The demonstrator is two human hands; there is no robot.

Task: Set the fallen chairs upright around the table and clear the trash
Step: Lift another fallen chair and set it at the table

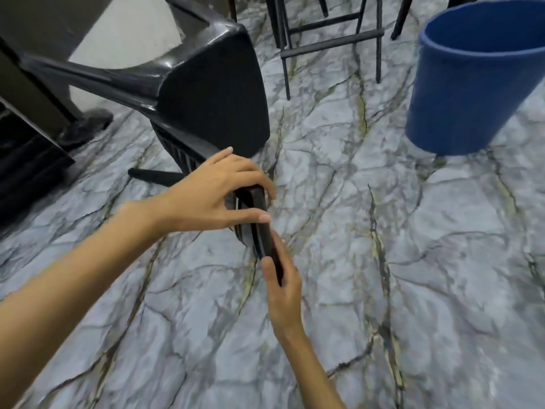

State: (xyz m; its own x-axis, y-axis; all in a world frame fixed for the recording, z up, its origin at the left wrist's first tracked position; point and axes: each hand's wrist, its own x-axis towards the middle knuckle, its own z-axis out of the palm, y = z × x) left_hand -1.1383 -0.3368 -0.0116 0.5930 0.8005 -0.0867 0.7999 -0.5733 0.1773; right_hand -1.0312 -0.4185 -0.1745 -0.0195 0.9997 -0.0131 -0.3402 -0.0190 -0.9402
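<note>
Fingers (250,169) of the left hand (212,193) curl over the top rail of a fallen black plastic chair (212,93), the thumb pressing the rail's near face so that the edge is pinched between thumb and fingers. The right hand (283,290) grips the same rail lower down, nearer the camera, its thumb lying along one side and the palm wrapped around the other; both hands are closed on the chair's backrest, and both bare forearms reach in from the bottom of the frame.

The chair lies tipped on its side on a grey marble-patterned floor (383,261) veined in dark grey and yellow. Its smooth seat underside faces the camera at upper centre, and two tapered legs stretch away to the left, one of them ending on a round dark base (85,128) beside a dark cabinet edge (26,160). The slatted backrest runs down from the seat toward the hands, and a further leg or arm tip lies flat on the floor just left of the left wrist.

A blue round bin (469,78) stands on the floor at upper right, well apart from the chair, its open mouth tilted toward the camera by the wide lens; its inside is not visible. Between chair and bin, at the top of the frame, thin black metal legs and crossbars of a stool or table frame (330,45) stand upright. No trash can be made out on the visible floor.
</note>
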